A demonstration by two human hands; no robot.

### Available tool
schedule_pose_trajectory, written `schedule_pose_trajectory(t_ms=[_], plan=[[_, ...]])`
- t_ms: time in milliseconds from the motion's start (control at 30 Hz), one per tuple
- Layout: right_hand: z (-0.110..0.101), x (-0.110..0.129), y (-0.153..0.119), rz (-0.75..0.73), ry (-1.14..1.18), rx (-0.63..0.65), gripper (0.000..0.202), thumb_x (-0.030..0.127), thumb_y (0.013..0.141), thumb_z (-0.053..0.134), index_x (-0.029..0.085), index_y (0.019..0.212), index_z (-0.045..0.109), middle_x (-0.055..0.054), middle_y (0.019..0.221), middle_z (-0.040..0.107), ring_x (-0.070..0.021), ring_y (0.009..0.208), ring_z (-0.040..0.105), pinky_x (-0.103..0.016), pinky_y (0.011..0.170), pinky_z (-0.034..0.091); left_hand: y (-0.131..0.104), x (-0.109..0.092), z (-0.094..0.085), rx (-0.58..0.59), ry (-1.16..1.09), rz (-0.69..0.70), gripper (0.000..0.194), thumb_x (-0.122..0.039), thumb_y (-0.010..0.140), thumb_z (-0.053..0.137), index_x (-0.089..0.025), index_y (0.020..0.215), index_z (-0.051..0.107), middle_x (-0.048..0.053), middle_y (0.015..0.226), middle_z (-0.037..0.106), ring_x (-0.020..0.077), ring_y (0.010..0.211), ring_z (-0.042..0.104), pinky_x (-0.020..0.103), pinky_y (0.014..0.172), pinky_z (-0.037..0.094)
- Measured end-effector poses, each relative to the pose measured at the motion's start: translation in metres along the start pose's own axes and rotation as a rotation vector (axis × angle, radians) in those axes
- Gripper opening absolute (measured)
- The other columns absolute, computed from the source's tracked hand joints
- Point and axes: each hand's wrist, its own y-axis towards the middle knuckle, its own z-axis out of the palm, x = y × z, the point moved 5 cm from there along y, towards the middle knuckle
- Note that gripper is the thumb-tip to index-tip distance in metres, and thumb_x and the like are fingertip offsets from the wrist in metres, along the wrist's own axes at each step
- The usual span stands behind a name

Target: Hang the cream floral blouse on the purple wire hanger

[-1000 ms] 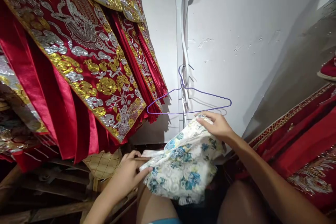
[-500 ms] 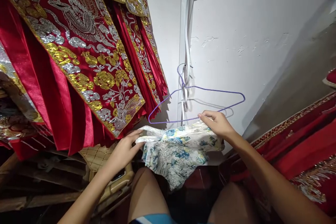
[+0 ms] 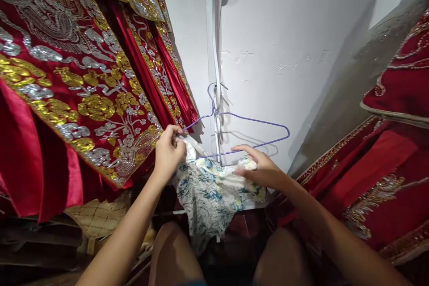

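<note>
A purple wire hanger [image 3: 254,119] hangs by its hook from a fitting on the white wall. Below it, a white garment with blue and yellow flowers [image 3: 211,192] spreads down over the space between my knees. At the hanger's left end, my left hand [image 3: 170,149] is closed on the garment's white strap, drawn up over that corner; its fingertips are partly hidden. My right hand [image 3: 256,165] is by the lower bar, thumb and fingers apart, with the garment's upper right edge between them. The thumb is slightly blurred.
Red garments with gold and silver sequins [image 3: 97,107] hang at the left, close to my left hand. More red beaded cloth [image 3: 385,174] is at the right. A white cable [image 3: 215,40] runs down the wall. Bamboo furniture [image 3: 97,219] stands low on the left.
My left hand has risen with the strap to the hanger's left corner. My right hand's fingers have spread apart near the bar. The view has shifted, so the wall and hanger appear further left.
</note>
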Motion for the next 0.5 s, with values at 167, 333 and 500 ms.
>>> schedule_pose_trajectory(t_ms=[167, 333, 500], plan=[[-0.042, -0.01, -0.018, -0.014, -0.056, -0.203, 0.09, 0.029, 0.078, 0.071, 0.028, 0.158, 0.03, -0.013, 0.152, 0.048, -0.0361, 0.129, 0.054, -0.047, 0.106, 0.043, 0.007, 0.004, -0.007, -0.018, 0.092, 0.055, 0.042, -0.011, 0.078, 0.049, -0.02, 0.116, 0.064, 0.004, 0.095, 0.07, 0.0216, 0.092, 0.063, 0.033, 0.088, 0.047], [-0.086, -0.038, 0.001, 0.153, -0.089, -0.426, 0.079, 0.036, 0.076, 0.074, 0.017, 0.149, 0.048, -0.015, 0.116, 0.071, -0.0307, 0.1, 0.067, -0.04, 0.086, 0.051, 0.009, -0.002, -0.009, 0.027, 0.091, 0.047, 0.032, -0.016, 0.082, 0.051, -0.02, 0.107, 0.07, 0.003, 0.098, 0.071, 0.021, 0.091, 0.063, 0.033, 0.088, 0.049], [-0.111, -0.045, 0.014, 0.197, -0.07, -0.306, 0.036, 0.05, 0.072, 0.076, 0.015, 0.07, 0.072, -0.006, 0.068, 0.07, -0.0256, 0.068, 0.065, -0.033, 0.06, 0.047, 0.011, 0.0, -0.018, -0.016, 0.098, 0.126, 0.022, -0.026, 0.085, 0.061, -0.018, 0.105, 0.068, 0.007, 0.113, 0.065, 0.0225, 0.106, 0.061, 0.033, 0.093, 0.047]])
